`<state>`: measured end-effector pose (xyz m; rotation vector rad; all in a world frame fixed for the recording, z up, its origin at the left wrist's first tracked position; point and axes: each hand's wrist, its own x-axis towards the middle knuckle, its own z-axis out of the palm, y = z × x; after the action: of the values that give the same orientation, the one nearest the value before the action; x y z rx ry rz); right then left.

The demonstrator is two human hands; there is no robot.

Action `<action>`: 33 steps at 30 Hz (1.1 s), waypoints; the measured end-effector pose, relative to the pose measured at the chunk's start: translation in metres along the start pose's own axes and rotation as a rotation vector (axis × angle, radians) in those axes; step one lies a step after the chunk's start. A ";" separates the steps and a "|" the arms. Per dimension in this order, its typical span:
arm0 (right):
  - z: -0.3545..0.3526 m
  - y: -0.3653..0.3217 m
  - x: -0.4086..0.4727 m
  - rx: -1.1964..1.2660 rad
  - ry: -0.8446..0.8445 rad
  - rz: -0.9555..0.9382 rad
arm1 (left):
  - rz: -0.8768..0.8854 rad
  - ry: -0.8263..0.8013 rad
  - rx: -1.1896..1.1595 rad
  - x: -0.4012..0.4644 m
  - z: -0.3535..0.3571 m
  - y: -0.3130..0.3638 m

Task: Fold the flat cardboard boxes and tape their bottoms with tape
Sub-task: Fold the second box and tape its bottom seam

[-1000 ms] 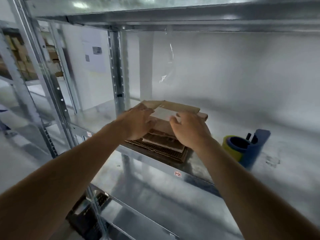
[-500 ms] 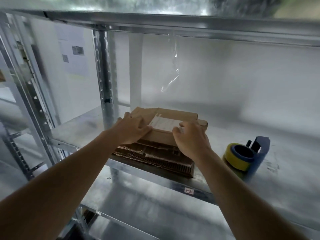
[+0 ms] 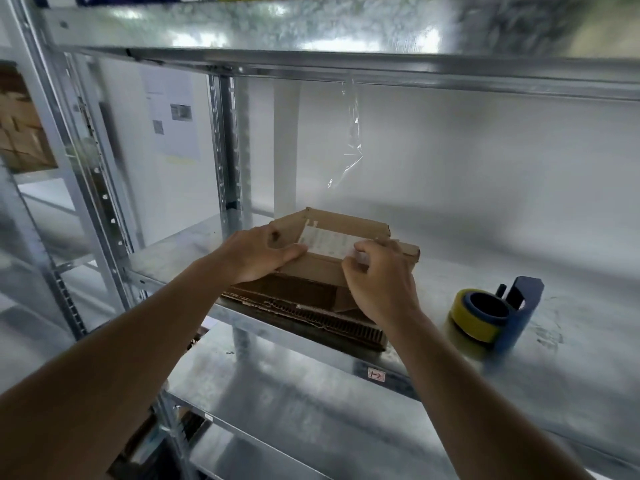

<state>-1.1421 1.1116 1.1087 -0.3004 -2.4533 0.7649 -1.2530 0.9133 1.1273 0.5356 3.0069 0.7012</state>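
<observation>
A small white tag [image 3: 376,374] on the front edge of the metal shelf [image 3: 346,355] bears a handwritten red mark that reads roughly "1-2". The white label [image 3: 327,244] on the cardboard box [image 3: 346,225] carries faint print, too blurred to read. The paper sheets [image 3: 171,119] on the far wall show dark printed blocks, also illegible. No brand or number is legible elsewhere.

A cardboard box [image 3: 341,237] is held at frame centre atop a stack of flat cardboard [image 3: 304,306] on a shelf [image 3: 450,393]. A tape dispenser [image 3: 495,313] is set at right. A tape strip [image 3: 351,133] is hung above.
</observation>
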 end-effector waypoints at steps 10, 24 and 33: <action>-0.009 -0.006 -0.022 0.036 0.017 -0.033 | 0.027 -0.044 -0.156 -0.038 -0.013 0.011; 0.004 -0.059 -0.054 0.053 0.192 -0.090 | 0.206 -0.181 -0.602 -0.075 -0.045 -0.026; 0.003 -0.096 -0.104 0.173 0.359 0.059 | 0.460 -0.253 -0.629 -0.110 -0.061 -0.049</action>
<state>-1.0631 0.9943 1.1171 -0.4072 -2.0368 0.8596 -1.1706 0.8101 1.1538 1.1594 2.2539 1.3951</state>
